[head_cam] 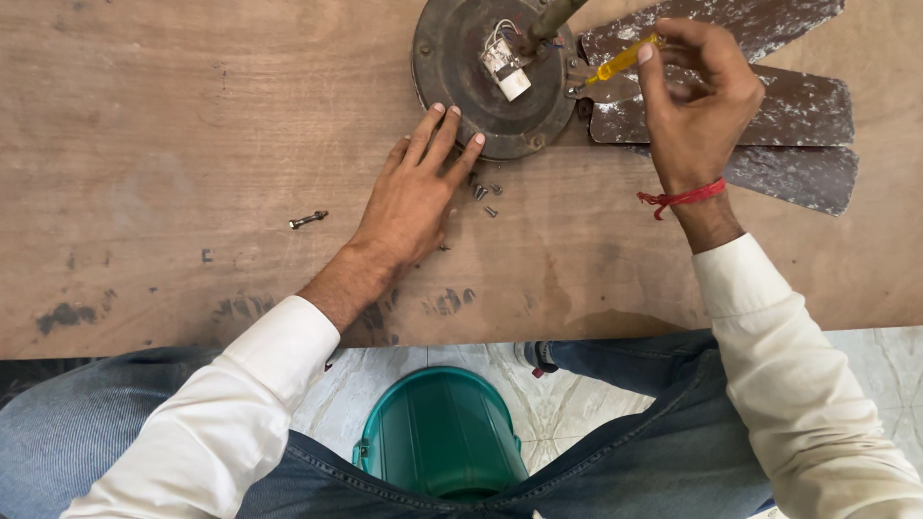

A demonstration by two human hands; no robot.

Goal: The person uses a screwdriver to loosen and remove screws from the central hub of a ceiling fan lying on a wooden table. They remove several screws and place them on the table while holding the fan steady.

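A round, rusty-brown fan motor housing [461, 67] lies at the table's far edge, with a white block and wires [507, 69] at its hub. Dark, paint-flecked fan blades [779, 115] fan out to its right. My left hand [413, 192] rests flat on the table, its fingertips against the housing's near rim. My right hand [697, 106] grips a yellow-handled screwdriver [620, 61], whose tip meets the blade bracket beside the housing. Several small screws [484, 194] lie just right of my left hand.
A single bolt [308, 220] lies alone to the left on the worn wooden table [144, 144]. Below the table's near edge, a green bucket [437, 432] stands on the tiled floor between my knees.
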